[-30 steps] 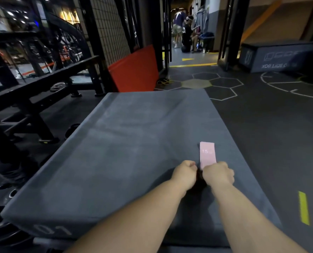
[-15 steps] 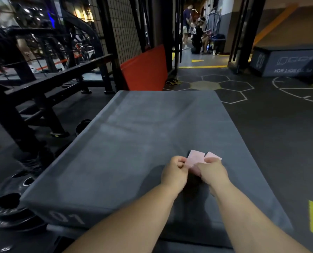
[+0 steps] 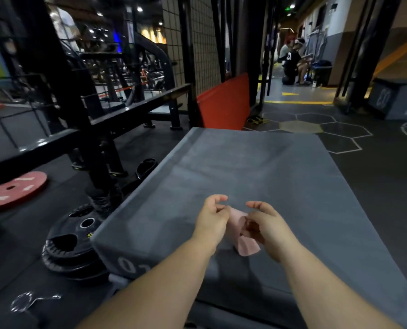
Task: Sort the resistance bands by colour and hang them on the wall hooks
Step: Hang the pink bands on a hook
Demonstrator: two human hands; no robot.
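Note:
A pink resistance band (image 3: 241, 230) hangs folded between my two hands above the near part of the grey soft box (image 3: 257, 167). My left hand (image 3: 213, 216) holds the band's left edge with curled fingers. My right hand (image 3: 263, 222) pinches the band's right side, and its loose lower end droops below my palm. No wall hooks are in view.
Black weight plates (image 3: 72, 243) lie stacked on the floor left of the box, with a red plate (image 3: 12, 189) further left. A black rack (image 3: 98, 129) stands at the left. A red mat (image 3: 224, 103) leans beyond the box. People sit in the far corridor (image 3: 292, 60).
The band was lifted off the box top, folded and bunched between my hands, which drew closer to me. The camera turned left, bringing the weight plates into view.

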